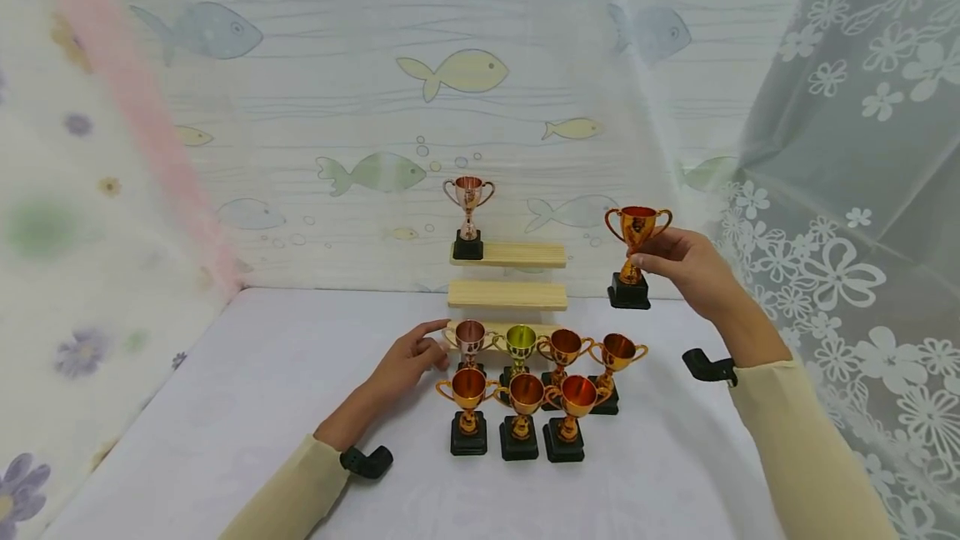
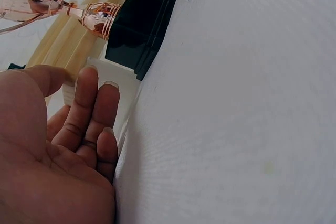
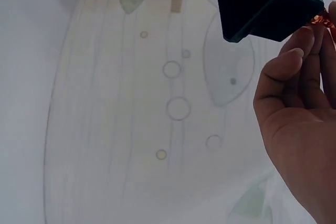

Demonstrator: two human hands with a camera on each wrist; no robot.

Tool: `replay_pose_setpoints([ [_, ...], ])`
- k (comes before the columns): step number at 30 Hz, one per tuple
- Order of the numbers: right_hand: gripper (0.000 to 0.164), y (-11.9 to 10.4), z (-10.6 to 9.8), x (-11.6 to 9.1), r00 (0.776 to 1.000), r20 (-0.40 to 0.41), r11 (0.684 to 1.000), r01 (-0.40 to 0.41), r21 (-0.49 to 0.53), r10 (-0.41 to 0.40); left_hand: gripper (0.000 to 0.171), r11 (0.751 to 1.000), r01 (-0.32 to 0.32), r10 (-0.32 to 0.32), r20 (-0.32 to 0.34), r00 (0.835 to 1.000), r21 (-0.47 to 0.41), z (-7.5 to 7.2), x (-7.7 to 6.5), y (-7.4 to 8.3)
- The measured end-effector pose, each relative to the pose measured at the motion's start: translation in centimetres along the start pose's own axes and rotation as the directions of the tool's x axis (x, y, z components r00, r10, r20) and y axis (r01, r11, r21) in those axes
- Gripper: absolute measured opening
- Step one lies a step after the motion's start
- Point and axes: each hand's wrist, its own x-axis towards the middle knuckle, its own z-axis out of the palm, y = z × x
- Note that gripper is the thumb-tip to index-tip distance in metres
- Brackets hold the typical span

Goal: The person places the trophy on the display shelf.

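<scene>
My right hand [image 1: 686,265] pinches the stem of an orange-gold trophy cup [image 1: 637,227] and holds it upright in the air, right of a stepped wooden shelf [image 1: 510,296]. In the right wrist view, its black base [image 3: 268,6] shows from below beside the fingers. With relaxed fingers, my left hand [image 1: 408,361] rests at the left end of the shelf's lowest step. In the left wrist view, the fingertips [image 2: 109,95] lie against the shelf's pale side, near a rose-gold trophy [image 2: 100,17]. Another rose-gold trophy [image 1: 468,198] stands on the top step's left end.
Several trophies stand close together before the shelf: a yellow-gold one [image 1: 519,344] and orange-gold ones [image 1: 522,398] among them, partly hiding the lowest step. The white tabletop [image 1: 300,357] meets a fish-patterned curtain [image 1: 360,107] behind. A lace curtain [image 1: 847,273] hangs at the right.
</scene>
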Motion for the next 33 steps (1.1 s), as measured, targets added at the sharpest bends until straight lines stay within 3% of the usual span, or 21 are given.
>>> replay_pose_setpoints([
  [16, 0.040, -4.1, 2.6, 5.2, 0.996, 0.059, 0.998, -0.068, -0.004, 0.068, 0.049, 1.000, 0.006, -0.006, -0.005, 1.000, -0.009, -0.1, 0.0, -0.1],
  [33, 0.037, -5.2, 6.7, 8.7, 0.992, 0.035, 0.993, -0.117, -0.035, 0.118, 0.047, 1.000, 0.000, 0.000, -0.005, 1.000, 0.013, -0.1, -0.1, 0.2],
])
